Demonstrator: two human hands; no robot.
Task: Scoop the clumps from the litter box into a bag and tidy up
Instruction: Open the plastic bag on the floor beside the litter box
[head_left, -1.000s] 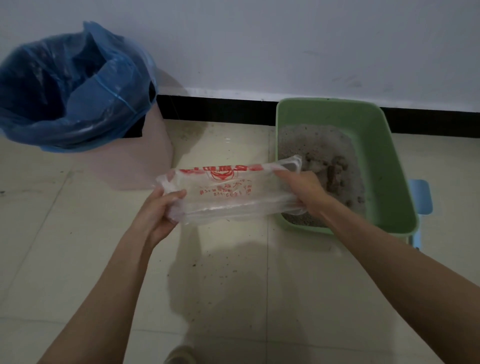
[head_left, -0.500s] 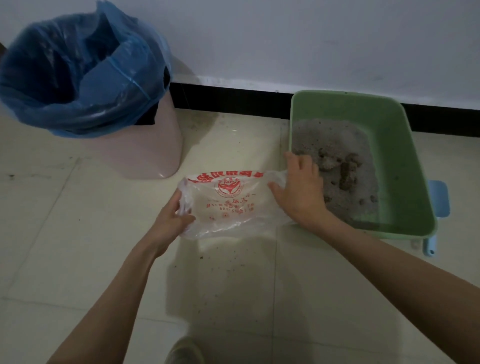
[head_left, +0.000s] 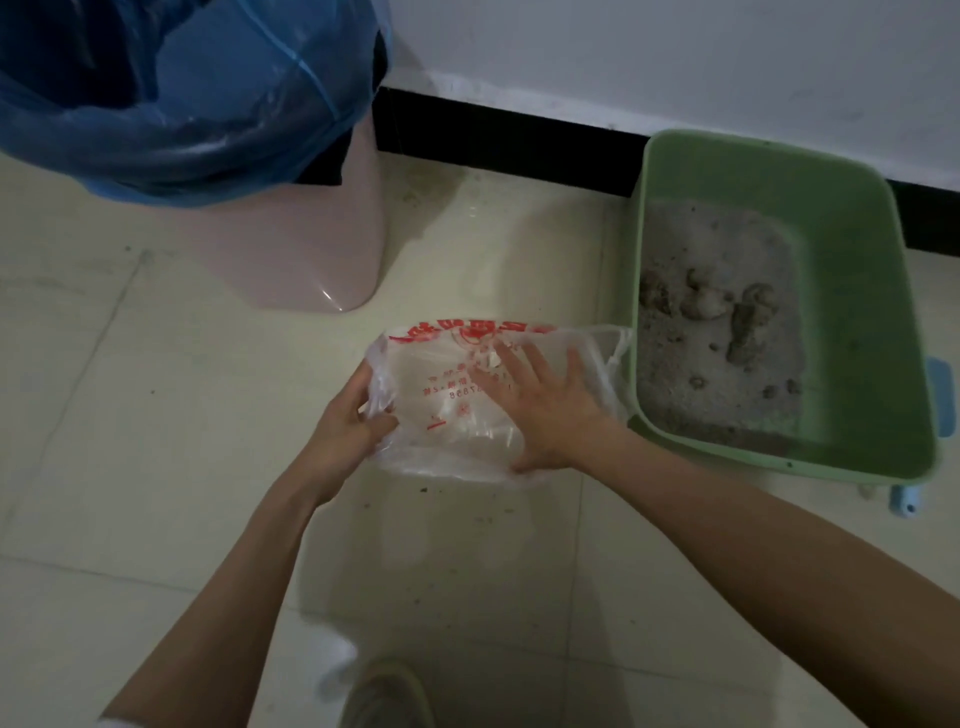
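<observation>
Two hands work one clear plastic bag (head_left: 467, 410) with red print, held low over the tiled floor (head_left: 156, 467) near the middle of the view. The left hand (head_left: 345, 421), at about 9 o'clock of the bag, has its thumb and fingers curled round the bag's left edge, gripping the gathered film. The right hand (head_left: 545, 410) lies with its fingers spread and fairly straight, reaching into or against the bag's right half; whether it is inside the film or on top of it cannot be told for sure, though the film seems to lie over the fingertips. The two hands are apart, with the bag stretched between them.

One green litter box (head_left: 857, 322) sits on the floor at 3 o'clock of the bag, its near left corner just beside the bag's right edge. Grey litter (head_left: 722, 389) covers its left part, with several brownish clumps (head_left: 743, 317) grouped toward the middle; their exact number is hard to tell. One pale blue object (head_left: 940, 400) pokes out from behind the box's right side, at 3 o'clock of it.

At 11 o'clock of the bag stands one pink bin (head_left: 306, 244) lined with one blue bin liner (head_left: 182, 93). One shoe (head_left: 384, 696) shows at 6 o'clock, at the bottom edge.
</observation>
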